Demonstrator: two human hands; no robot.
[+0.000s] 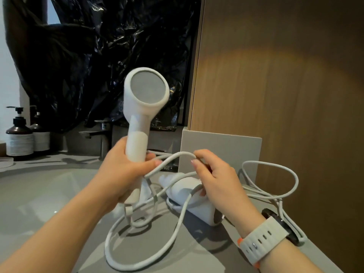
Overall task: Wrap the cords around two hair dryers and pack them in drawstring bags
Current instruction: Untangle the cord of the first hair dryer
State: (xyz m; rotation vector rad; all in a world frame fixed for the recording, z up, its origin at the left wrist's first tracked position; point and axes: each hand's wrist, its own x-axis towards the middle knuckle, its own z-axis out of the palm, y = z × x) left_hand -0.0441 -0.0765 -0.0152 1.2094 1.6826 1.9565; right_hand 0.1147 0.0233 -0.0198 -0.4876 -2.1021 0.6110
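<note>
My left hand [118, 170] grips the handle of a white hair dryer [144, 99], held upright with its round grey end facing me. Its white cord [173, 219] loops down onto the grey counter and back up. My right hand [214, 178] pinches a loop of that cord just right of the handle. A second white hair dryer [183, 189] lies on the counter below my right hand, partly hidden by it, with its own cord [275, 180] looping toward the wooden wall. I see no drawstring bags.
A grey sink basin [39, 194] fills the left, with a tap [102, 134] behind it and two brown pump bottles [19, 138] at far left. A grey box [222, 152] stands against the wooden panel [285, 95]. Black plastic sheeting [108, 46] hangs behind.
</note>
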